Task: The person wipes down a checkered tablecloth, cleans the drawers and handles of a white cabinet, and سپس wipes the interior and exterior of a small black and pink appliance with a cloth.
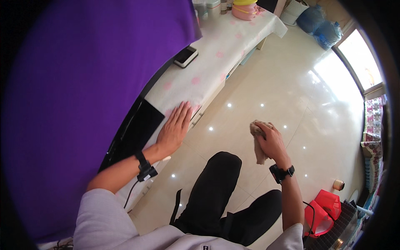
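Observation:
My left hand (176, 126) lies flat, palm down, at the edge of a white tablecloth with pink flowers (207, 67), beside a glossy black panel (137, 125). Its fingers are straight, and nothing shows in it. Out over the tiled floor, my right hand (272, 140) grips a bunched beige-brown cloth (260, 150), whose end hangs down. A purple cloth (93, 78) fills the upper left. By its edge, on the tablecloth, lies a dark-screened device in a white case (186, 57).
Jars (213, 8) and a pink container with a yellow lid (244, 10) stand at the far end. Drawers (197, 120) line the near side. Large blue bottles (326, 34) and a white pot (293, 12) stand beyond. Red bags (323, 212) sit at lower right.

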A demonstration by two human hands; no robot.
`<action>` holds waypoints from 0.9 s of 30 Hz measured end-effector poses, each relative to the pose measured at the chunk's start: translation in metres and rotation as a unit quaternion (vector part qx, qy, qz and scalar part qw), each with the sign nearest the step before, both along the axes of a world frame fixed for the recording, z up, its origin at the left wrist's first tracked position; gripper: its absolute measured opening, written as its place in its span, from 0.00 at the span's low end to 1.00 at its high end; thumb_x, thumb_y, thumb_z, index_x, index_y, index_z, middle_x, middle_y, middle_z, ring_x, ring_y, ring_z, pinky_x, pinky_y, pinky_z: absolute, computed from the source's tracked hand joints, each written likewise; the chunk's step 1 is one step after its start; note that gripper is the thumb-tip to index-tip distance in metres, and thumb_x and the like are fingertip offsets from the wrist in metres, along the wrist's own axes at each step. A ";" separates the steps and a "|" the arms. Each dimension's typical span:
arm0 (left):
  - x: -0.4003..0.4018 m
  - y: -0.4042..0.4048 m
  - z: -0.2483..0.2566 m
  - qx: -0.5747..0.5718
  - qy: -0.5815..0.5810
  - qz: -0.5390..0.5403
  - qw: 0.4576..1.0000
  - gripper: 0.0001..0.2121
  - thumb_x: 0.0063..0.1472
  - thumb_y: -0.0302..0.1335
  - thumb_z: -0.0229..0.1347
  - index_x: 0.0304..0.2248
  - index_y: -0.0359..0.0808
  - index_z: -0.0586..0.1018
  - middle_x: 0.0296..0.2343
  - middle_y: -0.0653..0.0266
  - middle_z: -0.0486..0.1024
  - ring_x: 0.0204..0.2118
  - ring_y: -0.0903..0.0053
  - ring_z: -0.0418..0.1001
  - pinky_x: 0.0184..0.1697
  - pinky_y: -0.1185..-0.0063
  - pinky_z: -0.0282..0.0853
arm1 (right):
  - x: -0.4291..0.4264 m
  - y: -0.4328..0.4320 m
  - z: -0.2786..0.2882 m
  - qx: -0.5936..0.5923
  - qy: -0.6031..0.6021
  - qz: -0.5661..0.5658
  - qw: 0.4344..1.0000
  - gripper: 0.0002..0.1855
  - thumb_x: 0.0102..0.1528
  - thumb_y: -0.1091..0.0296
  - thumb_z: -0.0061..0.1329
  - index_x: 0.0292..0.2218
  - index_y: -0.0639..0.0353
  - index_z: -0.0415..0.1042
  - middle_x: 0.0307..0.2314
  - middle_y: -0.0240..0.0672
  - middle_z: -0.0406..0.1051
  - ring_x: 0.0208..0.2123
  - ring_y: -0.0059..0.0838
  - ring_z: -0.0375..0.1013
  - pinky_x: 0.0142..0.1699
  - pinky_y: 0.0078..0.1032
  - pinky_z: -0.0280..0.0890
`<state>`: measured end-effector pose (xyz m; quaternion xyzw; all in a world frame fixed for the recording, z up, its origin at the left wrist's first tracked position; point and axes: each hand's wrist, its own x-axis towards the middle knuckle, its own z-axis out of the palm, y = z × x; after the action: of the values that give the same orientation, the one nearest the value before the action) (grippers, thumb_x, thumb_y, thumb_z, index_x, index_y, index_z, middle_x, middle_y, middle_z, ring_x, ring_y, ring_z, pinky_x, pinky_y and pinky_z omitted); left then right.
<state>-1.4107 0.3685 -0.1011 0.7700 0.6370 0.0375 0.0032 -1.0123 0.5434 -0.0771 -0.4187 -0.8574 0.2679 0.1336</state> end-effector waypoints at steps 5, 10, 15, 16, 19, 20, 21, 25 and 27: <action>0.002 -0.015 -0.011 -0.009 0.015 -0.002 1.000 0.35 0.69 0.18 0.47 0.73 0.18 0.56 0.74 0.32 0.53 0.79 0.45 0.52 0.82 0.57 0.49 | -0.056 0.047 -0.010 -0.038 -0.022 0.018 0.999 0.23 0.63 0.70 0.54 0.58 0.59 0.80 0.52 0.50 0.82 0.56 0.57 0.78 0.62 0.46 0.74; 0.003 -0.030 0.012 -0.021 0.007 0.025 0.999 0.35 0.68 0.15 0.47 0.74 0.20 0.56 0.74 0.34 0.54 0.79 0.44 0.52 0.81 0.54 0.50 | -0.104 0.092 -0.026 -0.040 -0.001 0.062 0.997 0.23 0.63 0.70 0.53 0.58 0.57 0.80 0.48 0.53 0.82 0.53 0.59 0.78 0.60 0.47 0.74; -0.014 -0.052 0.022 -0.065 0.053 0.058 0.995 0.36 0.66 0.13 0.48 0.74 0.21 0.56 0.74 0.36 0.54 0.79 0.44 0.53 0.81 0.54 0.51 | -0.149 0.066 -0.111 -0.082 0.077 0.014 0.994 0.23 0.62 0.68 0.54 0.57 0.53 0.80 0.50 0.55 0.80 0.51 0.61 0.79 0.57 0.50 0.76; -0.017 -0.055 0.026 -0.069 0.055 0.065 0.994 0.38 0.65 0.13 0.48 0.74 0.21 0.56 0.75 0.36 0.53 0.79 0.44 0.52 0.81 0.53 0.51 | -0.156 0.054 -0.123 -0.075 0.125 -0.007 0.989 0.23 0.61 0.68 0.55 0.58 0.51 0.80 0.50 0.55 0.80 0.51 0.61 0.79 0.57 0.50 0.76; -0.025 -0.077 0.041 -0.084 0.048 0.069 0.993 0.44 0.57 0.10 0.49 0.74 0.20 0.53 0.75 0.33 0.50 0.79 0.41 0.49 0.81 0.50 0.48 | -0.183 0.022 -0.148 -0.106 0.213 -0.033 0.971 0.25 0.62 0.69 0.56 0.60 0.49 0.80 0.51 0.55 0.79 0.51 0.60 0.79 0.56 0.47 0.77; -0.028 -0.083 0.045 -0.088 0.051 0.067 0.993 0.45 0.55 0.10 0.49 0.74 0.20 0.52 0.75 0.33 0.49 0.79 0.39 0.48 0.81 0.50 0.47 | -0.194 0.015 -0.158 -0.087 0.250 -0.049 0.963 0.25 0.62 0.69 0.57 0.60 0.49 0.80 0.51 0.54 0.79 0.51 0.60 0.79 0.56 0.47 0.77; -0.029 -0.088 0.048 -0.092 0.050 0.066 0.992 0.47 0.53 0.09 0.50 0.75 0.20 0.51 0.75 0.32 0.48 0.79 0.38 0.48 0.81 0.50 0.46 | -0.202 0.016 -0.163 -0.074 0.271 -0.058 0.958 0.25 0.62 0.69 0.57 0.60 0.50 0.80 0.51 0.54 0.79 0.51 0.60 0.79 0.56 0.47 0.77; -0.029 -0.095 0.060 -0.106 0.067 0.081 0.989 0.48 0.52 0.10 0.52 0.75 0.20 0.49 0.75 0.29 0.48 0.79 0.35 0.47 0.80 0.49 0.47 | -0.238 0.027 -0.163 -0.111 0.320 -0.128 0.932 0.24 0.64 0.71 0.56 0.61 0.52 0.80 0.52 0.52 0.79 0.53 0.59 0.78 0.59 0.46 0.74; -0.029 -0.094 0.063 -0.116 0.075 0.078 0.987 0.49 0.52 0.10 0.53 0.75 0.19 0.49 0.74 0.28 0.48 0.78 0.34 0.47 0.80 0.49 0.47 | -0.254 0.029 -0.167 -0.150 0.335 -0.160 0.916 0.25 0.64 0.73 0.56 0.62 0.53 0.79 0.53 0.52 0.79 0.54 0.59 0.77 0.61 0.46 0.73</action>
<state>-1.4393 0.2747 -0.0379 0.7127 0.6938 -0.0947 0.0419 -1.2666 0.5727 -0.2445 -0.4514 -0.6337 0.4929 0.3893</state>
